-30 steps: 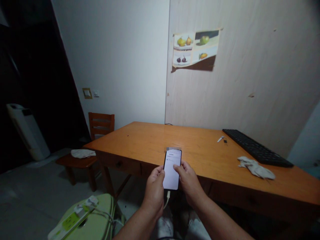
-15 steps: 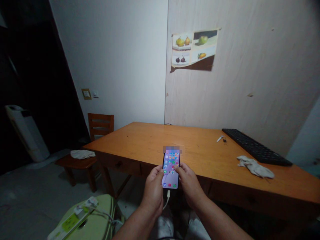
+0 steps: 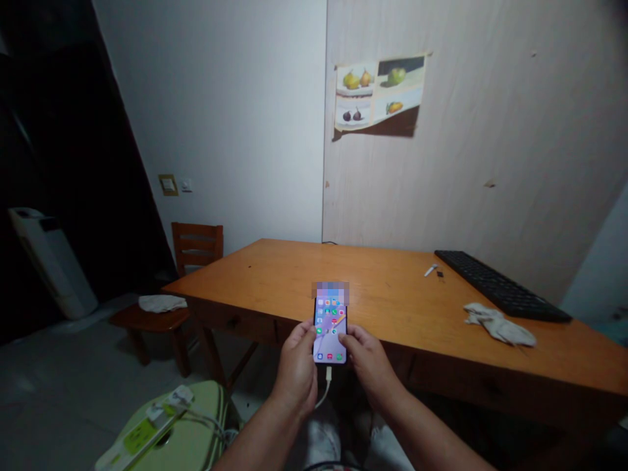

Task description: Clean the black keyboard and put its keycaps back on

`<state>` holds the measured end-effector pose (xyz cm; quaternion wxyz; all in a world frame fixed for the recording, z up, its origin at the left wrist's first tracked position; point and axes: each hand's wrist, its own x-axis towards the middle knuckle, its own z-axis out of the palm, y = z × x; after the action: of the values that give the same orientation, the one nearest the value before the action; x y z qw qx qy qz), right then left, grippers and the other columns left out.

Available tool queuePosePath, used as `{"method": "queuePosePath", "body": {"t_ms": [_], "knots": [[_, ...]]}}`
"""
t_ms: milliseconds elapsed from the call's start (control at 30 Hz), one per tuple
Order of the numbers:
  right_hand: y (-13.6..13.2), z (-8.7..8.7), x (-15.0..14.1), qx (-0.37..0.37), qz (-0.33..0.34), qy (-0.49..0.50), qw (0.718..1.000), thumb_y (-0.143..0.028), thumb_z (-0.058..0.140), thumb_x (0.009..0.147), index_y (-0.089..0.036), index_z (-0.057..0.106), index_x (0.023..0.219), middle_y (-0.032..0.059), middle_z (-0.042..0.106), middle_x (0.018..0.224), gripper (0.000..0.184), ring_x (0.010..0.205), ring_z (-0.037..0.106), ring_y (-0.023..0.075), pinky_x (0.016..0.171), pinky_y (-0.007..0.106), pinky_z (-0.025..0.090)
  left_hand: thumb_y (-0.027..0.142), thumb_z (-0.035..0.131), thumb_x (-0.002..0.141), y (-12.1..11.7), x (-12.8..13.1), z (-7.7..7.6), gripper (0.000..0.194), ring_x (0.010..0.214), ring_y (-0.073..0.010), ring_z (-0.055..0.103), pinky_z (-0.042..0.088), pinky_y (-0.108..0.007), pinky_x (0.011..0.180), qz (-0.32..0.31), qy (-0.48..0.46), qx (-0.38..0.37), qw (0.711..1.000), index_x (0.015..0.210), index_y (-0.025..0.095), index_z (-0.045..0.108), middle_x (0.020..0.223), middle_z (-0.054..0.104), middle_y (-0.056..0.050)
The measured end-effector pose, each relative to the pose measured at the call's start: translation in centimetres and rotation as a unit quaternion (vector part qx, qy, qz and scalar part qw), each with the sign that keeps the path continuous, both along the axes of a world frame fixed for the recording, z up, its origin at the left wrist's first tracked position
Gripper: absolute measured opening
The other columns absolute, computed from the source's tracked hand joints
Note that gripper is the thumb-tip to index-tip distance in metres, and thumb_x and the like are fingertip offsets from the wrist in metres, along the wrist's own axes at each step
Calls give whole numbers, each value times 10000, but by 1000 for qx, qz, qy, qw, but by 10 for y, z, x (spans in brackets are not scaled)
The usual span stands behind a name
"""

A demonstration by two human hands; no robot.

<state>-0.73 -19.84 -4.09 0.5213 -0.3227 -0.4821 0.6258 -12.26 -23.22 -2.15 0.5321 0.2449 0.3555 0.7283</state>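
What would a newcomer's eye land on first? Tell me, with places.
The lit phone stands out first, held in both hands low in the centre. Next come the fruit pictures on the wall above, and the black keyboard on the table's right side.

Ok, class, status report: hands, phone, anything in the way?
Left hand and right hand hold phone. Phone lit. Right thumb overlaps its right edge; cable at lower end.

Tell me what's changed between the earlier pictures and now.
The phone has shifted slightly up and left in view; its screen went from a mostly white page to app icons. The right hand's thumb sits lower on it. Unchanged: right and left hand hold the phone; cable below, keyboard on the table.
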Motion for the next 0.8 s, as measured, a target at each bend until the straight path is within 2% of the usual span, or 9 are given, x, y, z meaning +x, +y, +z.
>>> {"method": "queuePosePath", "body": {"t_ms": [200, 500, 800], "knots": [[0, 2, -3, 10, -11, -6, 1000, -422, 751, 738, -165, 671, 874, 41, 739, 776, 302, 666, 663, 202, 664, 316, 509, 278, 783, 702, -1, 2, 3, 361, 816, -229, 719, 542, -321, 744, -7, -3, 0, 1000, 1011, 125, 676, 888, 754, -82], [0, 2, -5, 23, -38, -13, 999, -500, 781, 726, -164, 645, 836, 38, 724, 741, 378, 655, 660, 206, 634, 319, 513, 278, 791, 693, -3, 4, 4, 383, 812, -225, 717, 539, -316, 743, -10, -3, 2, 1000, 1029, 131, 683, 892, 755, -76], [-2, 0, -5, 23, -36, -11, 999, -496, 769, 736, -172, 652, 846, 21, 706, 738, 361, 672, 650, 199, 634, 306, 505, 290, 800, 689, -3, 4, 1, 388, 780, -214, 715, 535, -306, 728, -7, -5, 2, 1000, 1025, 135, 684, 867, 752, -69]]}}
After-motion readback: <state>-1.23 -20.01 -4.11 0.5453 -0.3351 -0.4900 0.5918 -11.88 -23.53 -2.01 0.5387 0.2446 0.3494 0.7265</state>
